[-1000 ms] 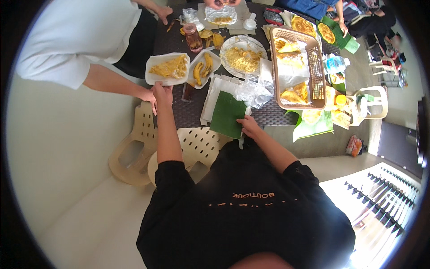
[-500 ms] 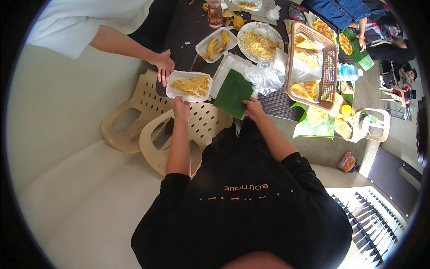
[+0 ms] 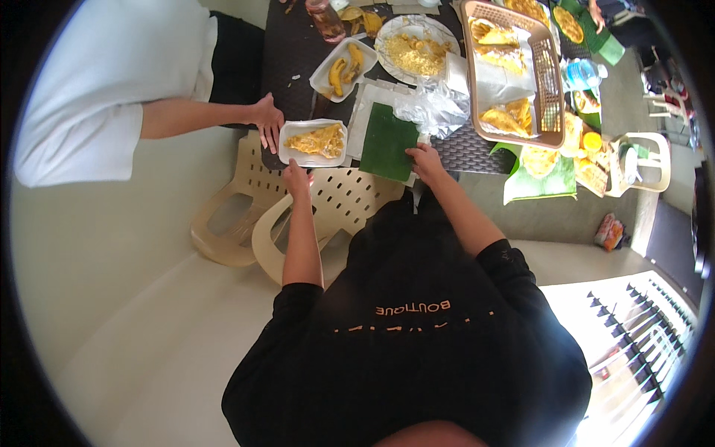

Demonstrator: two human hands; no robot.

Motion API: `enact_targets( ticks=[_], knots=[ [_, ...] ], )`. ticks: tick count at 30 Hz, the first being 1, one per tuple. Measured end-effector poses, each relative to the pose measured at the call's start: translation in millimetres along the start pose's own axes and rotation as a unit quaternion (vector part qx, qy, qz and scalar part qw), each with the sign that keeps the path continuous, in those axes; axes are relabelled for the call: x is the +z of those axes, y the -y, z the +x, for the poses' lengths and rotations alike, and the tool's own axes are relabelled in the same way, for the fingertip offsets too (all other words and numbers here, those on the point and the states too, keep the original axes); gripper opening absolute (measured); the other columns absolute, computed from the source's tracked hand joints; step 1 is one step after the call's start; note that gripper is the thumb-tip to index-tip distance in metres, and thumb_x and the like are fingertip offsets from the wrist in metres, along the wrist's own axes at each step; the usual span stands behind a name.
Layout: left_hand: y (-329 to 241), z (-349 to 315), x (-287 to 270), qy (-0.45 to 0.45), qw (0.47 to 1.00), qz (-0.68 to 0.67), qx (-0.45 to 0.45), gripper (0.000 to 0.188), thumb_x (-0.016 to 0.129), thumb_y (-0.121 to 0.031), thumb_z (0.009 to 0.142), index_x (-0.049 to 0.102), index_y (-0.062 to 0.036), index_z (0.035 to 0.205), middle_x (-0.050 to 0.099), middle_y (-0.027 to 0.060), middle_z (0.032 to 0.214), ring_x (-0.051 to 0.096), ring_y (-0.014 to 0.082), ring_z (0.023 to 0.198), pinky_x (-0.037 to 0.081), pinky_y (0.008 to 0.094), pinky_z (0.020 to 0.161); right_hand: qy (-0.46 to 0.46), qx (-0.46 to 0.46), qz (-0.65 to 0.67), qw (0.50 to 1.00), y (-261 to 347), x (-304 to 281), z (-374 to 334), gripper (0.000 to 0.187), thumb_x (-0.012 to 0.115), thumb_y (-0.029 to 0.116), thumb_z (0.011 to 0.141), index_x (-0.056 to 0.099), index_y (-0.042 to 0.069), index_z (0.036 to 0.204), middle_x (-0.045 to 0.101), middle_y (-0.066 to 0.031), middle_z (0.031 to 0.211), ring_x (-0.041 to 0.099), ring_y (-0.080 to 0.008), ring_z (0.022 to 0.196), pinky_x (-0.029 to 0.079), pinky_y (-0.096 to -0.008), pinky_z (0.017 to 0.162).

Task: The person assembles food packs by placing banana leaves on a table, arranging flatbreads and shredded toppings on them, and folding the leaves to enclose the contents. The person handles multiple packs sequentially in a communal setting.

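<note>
My left hand (image 3: 297,177) grips the near edge of a white foam tray (image 3: 286,154), which holds a folded yellow, flatbread-like food (image 3: 316,141). At the tray's left side, a co-worker's hand (image 3: 267,121) reaches in from a white sleeve, fingers next to the rim. My right hand (image 3: 424,159) pinches the right edge of a square green banana leaf piece (image 3: 389,143), which lies over pale paper (image 3: 360,119) at the table's near edge. Just beyond that hand is a crumpled clear plastic bag (image 3: 436,110). My left fingertips are partly hidden by the tray.
On the dark woven table (image 3: 484,159) are a second foam tray (image 3: 322,78) with bananas, a plate (image 3: 381,52) of crumbly yellow food, a glass (image 3: 325,21), a brown basket (image 3: 553,89) of folded breads, and a water bottle (image 3: 583,74). Beige plastic chairs (image 3: 350,195) stand against the near edge.
The view has shifted a little. The co-worker's body and white sleeve have come further in at the left. Both my hands keep their hold on the foam tray and the banana leaf.
</note>
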State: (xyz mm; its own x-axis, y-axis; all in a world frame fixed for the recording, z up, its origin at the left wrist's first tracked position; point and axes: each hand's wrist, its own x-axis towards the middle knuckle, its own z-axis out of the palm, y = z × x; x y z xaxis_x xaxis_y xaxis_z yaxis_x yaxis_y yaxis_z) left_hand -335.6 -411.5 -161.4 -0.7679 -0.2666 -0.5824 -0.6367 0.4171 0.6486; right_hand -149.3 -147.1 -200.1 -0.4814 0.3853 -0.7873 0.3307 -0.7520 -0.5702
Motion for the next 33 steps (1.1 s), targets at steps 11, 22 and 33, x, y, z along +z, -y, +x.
enact_targets(
  ticks=[11,22,33],
  knots=[
    [-89.7,-57.6,-8.9,0.202,0.686,0.427,0.553,0.015,0.065,-0.014,0.079,0.066,-0.0084,0.094,0.062,0.0057,0.092,0.062,0.0234,0.077,0.050,0.0351,0.068,0.028,0.039,0.028,0.998,12.4,1.8,-18.8,0.030,0.067,0.013,0.081,0.059,-0.001,0.106,0.060,-0.0065,0.089,0.060,-0.0169,0.080,0.051,-0.0320,0.068],
    [-89.0,-22.3,28.6,0.245,0.520,0.515,0.636,0.014,0.067,-0.014,0.074,0.063,-0.0080,0.086,0.060,0.0077,0.090,0.063,0.0282,0.078,0.051,0.0394,0.067,0.054,0.063,0.015,0.996,8.1,-8.2,-11.2,0.041,0.068,0.018,0.081,0.057,0.000,0.117,0.058,-0.0066,0.098,0.059,-0.0191,0.086,0.048,-0.0343,0.079],
    [-96.4,-21.4,41.3,0.253,0.466,0.583,0.616,0.009,0.063,-0.015,0.075,0.062,-0.0069,0.080,0.061,0.0100,0.084,0.063,0.0293,0.079,0.050,0.0427,0.067,0.042,0.069,0.022,0.997,-2.3,-9.5,-0.4,0.051,0.072,0.019,0.078,0.054,0.002,0.122,0.058,-0.0065,0.101,0.056,-0.0173,0.091,0.047,-0.0332,0.079]
  ],
)
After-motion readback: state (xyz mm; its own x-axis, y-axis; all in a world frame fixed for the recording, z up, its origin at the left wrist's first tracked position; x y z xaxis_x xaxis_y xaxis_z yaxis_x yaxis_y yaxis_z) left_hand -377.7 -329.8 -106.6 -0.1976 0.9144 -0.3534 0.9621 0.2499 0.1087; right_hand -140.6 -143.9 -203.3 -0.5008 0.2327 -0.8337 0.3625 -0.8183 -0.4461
